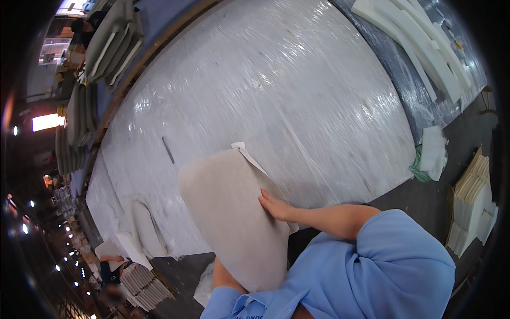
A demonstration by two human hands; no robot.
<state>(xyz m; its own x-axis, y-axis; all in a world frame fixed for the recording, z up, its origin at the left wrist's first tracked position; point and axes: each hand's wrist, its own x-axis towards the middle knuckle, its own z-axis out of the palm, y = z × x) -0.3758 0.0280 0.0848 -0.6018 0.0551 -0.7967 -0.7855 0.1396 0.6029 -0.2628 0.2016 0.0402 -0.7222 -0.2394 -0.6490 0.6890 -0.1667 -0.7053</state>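
Observation:
A beige fabric-covered cushion [228,199] stands slanted in front of my body, its far end over the plastic-covered table [255,95]. My right hand [275,207] grips its right side, beside a pale open-looking flap [257,167] of the cover. A small white tab [239,145] sticks out at the far corner. My left forearm [226,276] goes behind the cushion's lower left side, and the hand itself is hidden there. A thin dark strip [168,150] lies on the plastic to the left of the cushion.
Another beige cover [141,228] lies at the table's left end. White foam pieces [425,48] rest at the far right; a white and green bundle [431,154] hangs by the right corner. Stacked panels [470,196] stand on the floor. Grey cushions [111,42] and co-workers are at the left.

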